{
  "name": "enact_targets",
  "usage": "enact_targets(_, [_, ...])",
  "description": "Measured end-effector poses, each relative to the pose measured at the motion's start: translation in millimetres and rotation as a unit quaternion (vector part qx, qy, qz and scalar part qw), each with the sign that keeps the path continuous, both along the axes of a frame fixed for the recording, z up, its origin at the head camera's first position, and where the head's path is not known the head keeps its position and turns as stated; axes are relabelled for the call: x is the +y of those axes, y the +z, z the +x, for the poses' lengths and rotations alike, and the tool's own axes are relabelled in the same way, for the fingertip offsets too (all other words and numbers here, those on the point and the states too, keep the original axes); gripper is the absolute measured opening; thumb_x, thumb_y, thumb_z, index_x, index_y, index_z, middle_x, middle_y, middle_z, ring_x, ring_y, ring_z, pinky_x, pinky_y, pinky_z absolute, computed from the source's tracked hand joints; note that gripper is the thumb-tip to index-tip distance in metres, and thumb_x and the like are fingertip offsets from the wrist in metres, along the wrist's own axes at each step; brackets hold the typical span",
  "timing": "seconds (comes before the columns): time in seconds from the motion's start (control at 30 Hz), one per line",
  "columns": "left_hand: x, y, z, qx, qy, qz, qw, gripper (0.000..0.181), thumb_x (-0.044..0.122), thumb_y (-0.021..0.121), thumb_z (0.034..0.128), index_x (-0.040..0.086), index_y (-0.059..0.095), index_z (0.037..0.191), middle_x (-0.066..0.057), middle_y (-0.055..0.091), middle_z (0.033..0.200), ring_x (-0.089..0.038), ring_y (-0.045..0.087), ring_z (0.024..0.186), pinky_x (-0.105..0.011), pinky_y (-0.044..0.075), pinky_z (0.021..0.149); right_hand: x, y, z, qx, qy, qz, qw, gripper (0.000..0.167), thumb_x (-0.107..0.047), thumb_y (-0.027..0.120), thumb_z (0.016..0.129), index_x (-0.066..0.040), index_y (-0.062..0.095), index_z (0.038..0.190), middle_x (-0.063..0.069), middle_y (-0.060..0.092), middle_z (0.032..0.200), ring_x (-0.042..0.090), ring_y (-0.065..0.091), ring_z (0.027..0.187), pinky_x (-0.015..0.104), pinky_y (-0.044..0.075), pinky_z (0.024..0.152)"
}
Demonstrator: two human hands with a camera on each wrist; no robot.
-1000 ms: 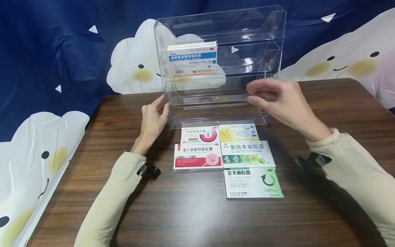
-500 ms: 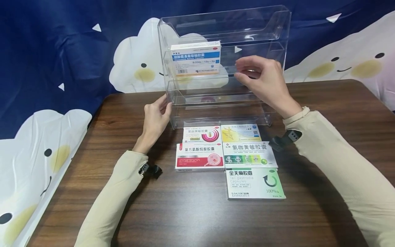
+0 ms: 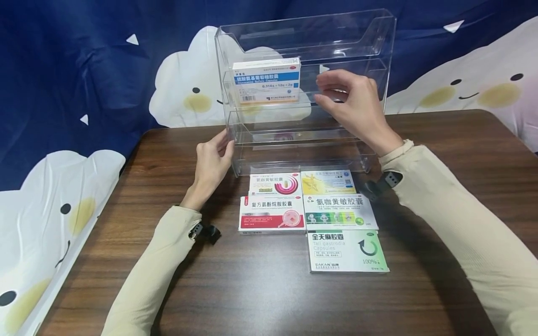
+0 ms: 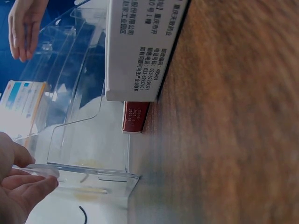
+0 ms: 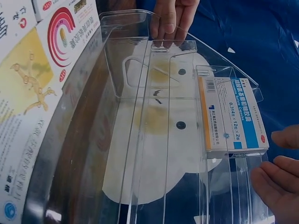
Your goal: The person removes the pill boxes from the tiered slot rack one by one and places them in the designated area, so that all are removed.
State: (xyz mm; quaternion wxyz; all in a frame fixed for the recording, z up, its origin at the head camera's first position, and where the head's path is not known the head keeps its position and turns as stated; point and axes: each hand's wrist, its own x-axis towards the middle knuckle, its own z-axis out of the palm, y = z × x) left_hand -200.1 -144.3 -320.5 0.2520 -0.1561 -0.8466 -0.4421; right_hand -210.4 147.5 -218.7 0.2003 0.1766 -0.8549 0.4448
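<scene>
A clear plastic tiered display rack [image 3: 336, 133] stands on the table. My left hand [image 3: 212, 163] pinches its left side edge between thumb and fingers, as the left wrist view shows. A white and blue medicine box [image 3: 266, 85] stands upright at the left of one of the rack's upper tiers. Just right of that box hovers my right hand [image 3: 357, 100], thumb and fingers curved apart with nothing between them. In the right wrist view, its fingertips are near the end of the medicine box [image 5: 233, 116] but apart from it.
Several medicine boxes lie flat before the rack: a pink-ringed box [image 3: 269, 184], a yellow box [image 3: 328, 182], a red and white box [image 3: 272, 214], a green-striped box [image 3: 340, 211] and a green and white box [image 3: 348, 252]. A blue cloud-print curtain [image 3: 105, 60] hangs behind.
My right hand has risen and moved left, from the rack's lower right side to beside the medicine box on the upper tier. My left hand keeps its place on the rack's edge.
</scene>
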Motion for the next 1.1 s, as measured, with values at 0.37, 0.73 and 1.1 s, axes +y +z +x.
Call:
enact_targets(0.37, [-0.1,-0.4,0.7,0.001,0.001,0.000,1.0000,0.032,-0.003,0.059,0.0901,-0.011,0.060,0.122,-0.026,0.064,0.111,-0.032,0.066,0.101,-0.031,0.058,0.083,-10.8,4.2,-18.6,-0.059,-0.014,0.022,0.9979,0.047,-0.015,0.065,0.092,-0.003,0.054,0.136,0.013,0.059,0.132,0.020,0.058,0.120,0.023,0.048,0.101])
enact_targets(0.73, [0.6,0.1,0.0,0.007,-0.004,0.001,1.0000,0.032,-0.004,0.058,0.0903,-0.012,0.061,0.121,-0.025,0.065,0.111,-0.032,0.066,0.101,-0.029,0.058,0.083,-24.3,5.6,-29.8,-0.074,-0.022,0.041,0.9961,0.049,-0.018,0.063,0.094,-0.003,0.051,0.139,0.012,0.058,0.133,0.018,0.059,0.119,0.023,0.049,0.100])
enact_targets(1.1, [-0.2,-0.9,0.4,0.017,-0.005,-0.004,0.9998,0.031,-0.004,0.058,0.0901,-0.011,0.061,0.121,-0.025,0.065,0.110,-0.031,0.067,0.101,-0.029,0.058,0.082,-31.5,4.9,-41.6,-0.081,-0.043,0.040,0.9950,0.048,-0.019,0.065,0.092,-0.004,0.052,0.137,0.011,0.062,0.128,0.018,0.062,0.113,0.023,0.050,0.098])
